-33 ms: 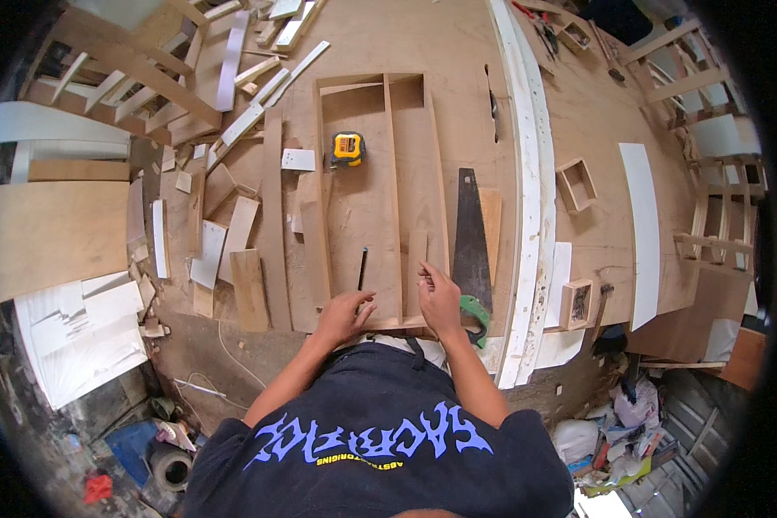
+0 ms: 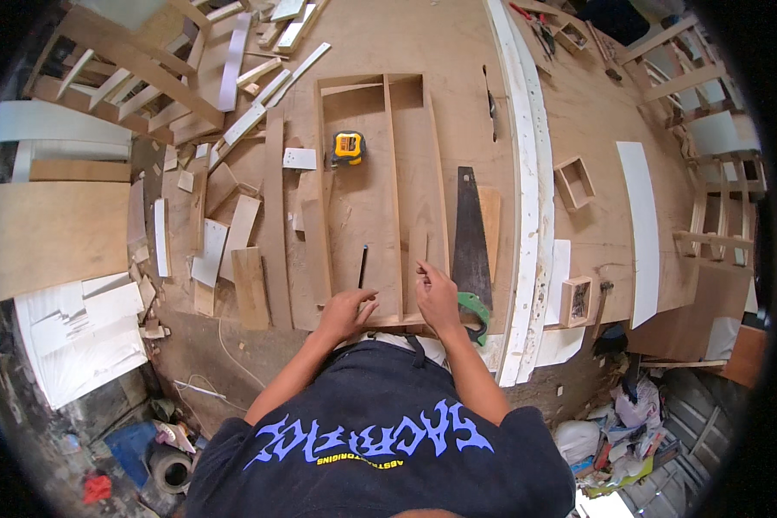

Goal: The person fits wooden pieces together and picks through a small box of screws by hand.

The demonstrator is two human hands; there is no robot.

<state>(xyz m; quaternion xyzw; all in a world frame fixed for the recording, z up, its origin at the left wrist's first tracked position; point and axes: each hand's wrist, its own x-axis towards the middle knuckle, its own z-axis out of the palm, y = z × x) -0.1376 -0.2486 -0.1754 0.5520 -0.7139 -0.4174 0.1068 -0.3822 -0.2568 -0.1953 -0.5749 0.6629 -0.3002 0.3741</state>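
Observation:
A long wooden frame (image 2: pixel 322 207) with a lengthwise divider (image 2: pixel 394 181) lies on the worktable before me. My left hand (image 2: pixel 345 314) rests at its near left end, fingers loosely bent and apart, holding nothing I can see. Over the near right end is my right hand (image 2: pixel 438 298), its half-curled fingers parted, fingertips close to a thin wood strip (image 2: pixel 418 246). A dark pencil (image 2: pixel 363 266) lies inside the frame, just beyond my left hand. Farther up, a yellow and black tape measure (image 2: pixel 348 148) sits within the left bay. A handsaw (image 2: pixel 470 233) with a green handle lies right of the frame.
Wood offcuts (image 2: pixel 242 229) crowd the left side. A white beam (image 2: pixel 527 190) runs lengthwise on the right, with small wooden boxes (image 2: pixel 574 182) and a hammer (image 2: pixel 603 302) beyond it. Slatted wooden frames (image 2: pixel 138 69) stand far left. Pliers (image 2: pixel 540 36) lie far right.

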